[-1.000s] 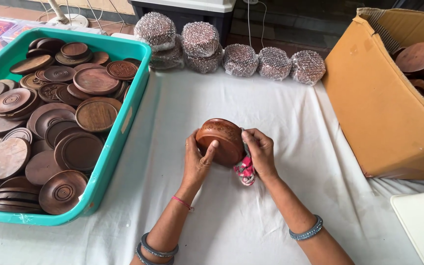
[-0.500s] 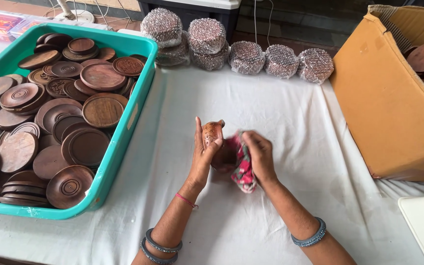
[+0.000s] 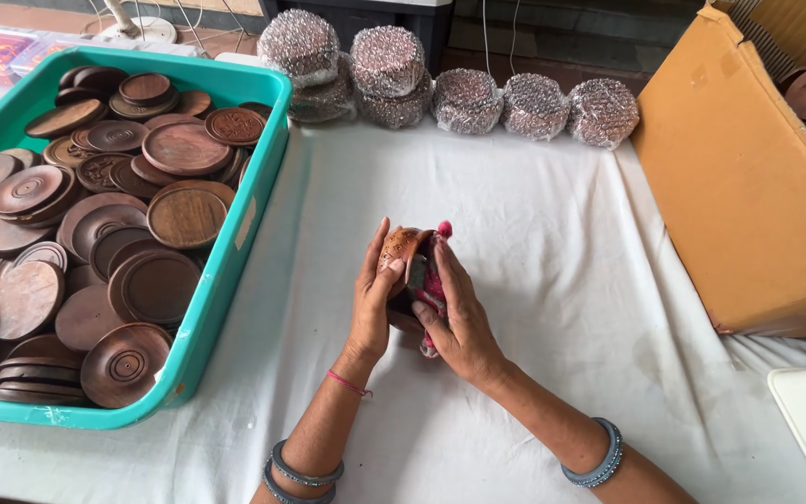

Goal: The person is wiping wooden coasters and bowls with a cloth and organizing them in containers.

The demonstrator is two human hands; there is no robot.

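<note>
bowl: we see a small carved wooden bowl (image 3: 401, 252) held on edge between both hands, above the middle of the surface (image 3: 552, 243), not resting on it.
cloth: a pink rag (image 3: 431, 280) sits pressed against the bowl's right side, under our right palm.
axis: the bowl's rim plane stands roughly upright; its round face turns left toward the left palm. Which side is the opening, we cannot tell.
left hand: left hand (image 3: 372, 303) is loosely cupped, fingers nearly straight and pointing up, flat against the bowl's left face, thumb across the front edge.
right hand: right hand (image 3: 459, 313) is partly closed over rag and bowl, fingers up along the back.
nearer hand: both touch it; the right one carries the rag side, the left one steadies.
tray: teal plastic tray (image 3: 226, 280) to the left, well apart from the hands, stacked with dark round wooden lids and plates (image 3: 170, 215).
wrapped items: a row of bubble-wrapped bundles (image 3: 464, 98) at the far edge of the surface.
box: cardboard box (image 3: 748, 187) on the right, more wooden pieces inside at its top.
change: a second ago the bowl lay with its broad face toward us, gripped at the rim; now it is turned on edge and the hands have closed in flatter around it, the rag showing more.
</note>
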